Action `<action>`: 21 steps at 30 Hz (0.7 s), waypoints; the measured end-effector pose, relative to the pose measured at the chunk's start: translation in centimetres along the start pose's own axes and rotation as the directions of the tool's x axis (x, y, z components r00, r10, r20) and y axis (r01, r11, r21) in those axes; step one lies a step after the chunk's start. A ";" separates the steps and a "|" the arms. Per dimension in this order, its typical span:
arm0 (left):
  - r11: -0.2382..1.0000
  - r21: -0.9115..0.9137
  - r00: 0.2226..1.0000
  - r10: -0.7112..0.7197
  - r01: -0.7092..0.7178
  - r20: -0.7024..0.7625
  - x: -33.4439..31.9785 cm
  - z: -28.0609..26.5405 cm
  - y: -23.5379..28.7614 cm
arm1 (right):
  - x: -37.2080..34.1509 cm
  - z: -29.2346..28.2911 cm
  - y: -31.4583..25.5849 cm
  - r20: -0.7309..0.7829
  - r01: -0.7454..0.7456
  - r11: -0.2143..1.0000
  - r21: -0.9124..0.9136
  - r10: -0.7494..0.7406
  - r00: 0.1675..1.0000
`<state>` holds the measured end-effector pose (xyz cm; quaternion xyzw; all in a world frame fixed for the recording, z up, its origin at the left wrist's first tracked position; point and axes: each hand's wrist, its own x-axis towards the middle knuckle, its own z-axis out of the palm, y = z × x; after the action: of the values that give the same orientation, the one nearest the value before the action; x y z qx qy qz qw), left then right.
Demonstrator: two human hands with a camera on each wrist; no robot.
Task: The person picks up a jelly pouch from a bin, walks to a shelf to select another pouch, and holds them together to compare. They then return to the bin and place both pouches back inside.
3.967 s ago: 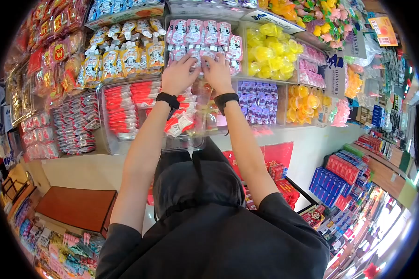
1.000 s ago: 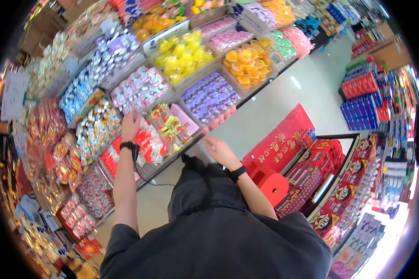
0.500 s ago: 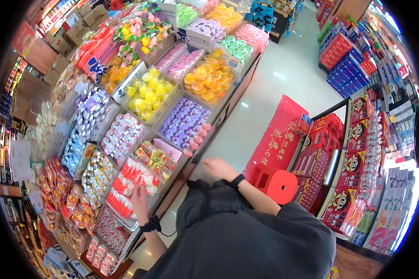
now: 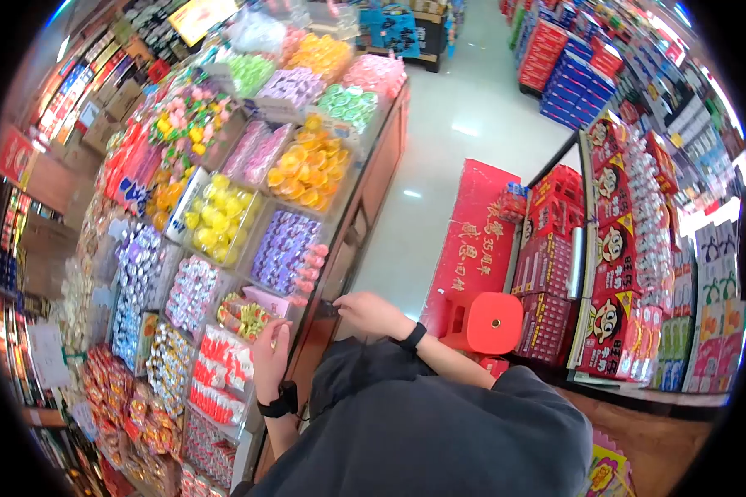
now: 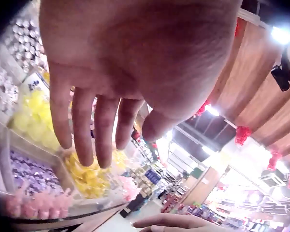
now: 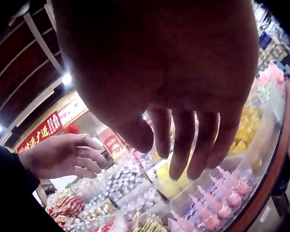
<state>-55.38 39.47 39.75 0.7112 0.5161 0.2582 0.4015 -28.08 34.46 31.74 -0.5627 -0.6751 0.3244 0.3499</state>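
Observation:
In the head view my left hand (image 4: 270,358) hangs above the near edge of the candy display, beside the red-and-white packets (image 4: 217,398) and the gold-wrapped sweets (image 4: 242,316). Nothing is in it; the left wrist view shows its fingers (image 5: 104,130) spread and relaxed. My right hand (image 4: 371,314) is held off the display's edge, in front of the body, also holding nothing. Its fingers (image 6: 183,145) hang loosely in the right wrist view, with pink bottle-shaped items (image 6: 217,200) beyond them. The two hands are apart.
Bins of purple packets (image 4: 286,251), yellow cups (image 4: 221,217) and orange cups (image 4: 308,170) line the display. A red stool (image 4: 495,323) and stacked red boxes (image 4: 547,273) stand to the right. An aisle floor (image 4: 439,108) runs ahead.
The view has turned and moved along the display. Both hands have left the pink-and-white pouches they touched earlier; the left drew back past the red-and-white packets, the right moved away from the bins.

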 end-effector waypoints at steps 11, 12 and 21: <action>0.979 -0.032 0.890 0.196 -0.200 0.413 6.2 7.6 10.2 | -7.4 -6.7 0.5 -0.355 -0.185 0.981 0.053 0.192 0.915; 0.975 -0.018 0.867 0.206 -0.222 0.454 6.9 8.5 11.3 | -8.0 -6.5 1.2 -0.402 -0.203 0.979 0.034 0.199 0.894; 0.857 -0.075 0.592 0.413 -0.510 0.692 13.2 17.2 17.1 | -11.0 -10.4 4.3 -0.575 -0.403 0.915 0.034 0.347 0.741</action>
<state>-28.54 44.24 44.11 0.8885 0.1433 0.0372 0.4343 -15.70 24.79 32.64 -0.7732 -0.4263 0.1734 0.4362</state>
